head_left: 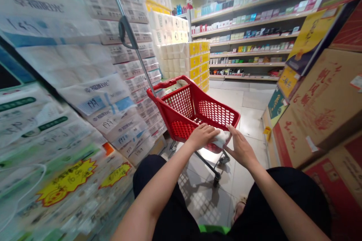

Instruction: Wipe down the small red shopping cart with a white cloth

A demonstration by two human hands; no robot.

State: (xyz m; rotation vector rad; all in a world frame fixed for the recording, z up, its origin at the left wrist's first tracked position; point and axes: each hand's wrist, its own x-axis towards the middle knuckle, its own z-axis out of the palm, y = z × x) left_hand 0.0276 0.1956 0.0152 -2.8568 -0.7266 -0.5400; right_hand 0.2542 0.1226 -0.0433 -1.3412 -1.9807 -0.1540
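Directly in front of me stands a red plastic shopping cart (177,128) with perforated basket walls and a metal pole rising from its handle end. My left hand (203,135) presses a crumpled white cloth (222,138) against the near end of the basket rim; it could also be a wad of tissue. Its fingers curl over the cloth's left side. My right hand (240,146) is at the near right corner of the rim, fingers stretched and thumb apart. The fingertips are beside the cloth, and nothing is held in that hand.
Stacked tissue packs (113,109) with handwritten prices line the left side. Cardboard boxes (319,109) are piled close on the right. Shelves of small goods (249,34) run across the back. Pale floor tiles (249,116) lie between, and my knees flank the cart's near end.
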